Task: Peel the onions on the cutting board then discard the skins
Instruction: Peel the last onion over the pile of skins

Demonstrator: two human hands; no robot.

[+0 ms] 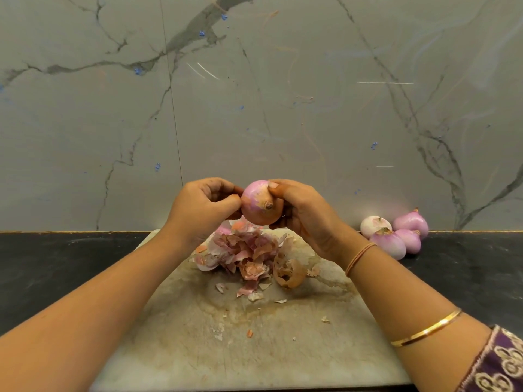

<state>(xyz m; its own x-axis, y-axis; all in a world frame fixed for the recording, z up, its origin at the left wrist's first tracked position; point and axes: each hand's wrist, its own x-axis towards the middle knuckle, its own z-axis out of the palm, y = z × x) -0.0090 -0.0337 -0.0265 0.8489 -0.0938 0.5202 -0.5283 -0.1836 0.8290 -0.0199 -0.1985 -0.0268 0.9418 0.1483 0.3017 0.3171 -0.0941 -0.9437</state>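
I hold a half-peeled pink onion [261, 203] in the air above the cutting board [254, 329], its root end facing me. My right hand [307, 216] grips it from the right, thumb on top. My left hand [202, 207] pinches its left side with curled fingers. Brown skin still covers the onion's lower part. A heap of pink and brown onion skins [249, 256] lies on the far half of the board, under my hands.
Several peeled onions [396, 234] lie on the black counter [56, 264] to the right of the board, against the grey marble wall [254, 94]. Small skin flakes are scattered over the stained board.
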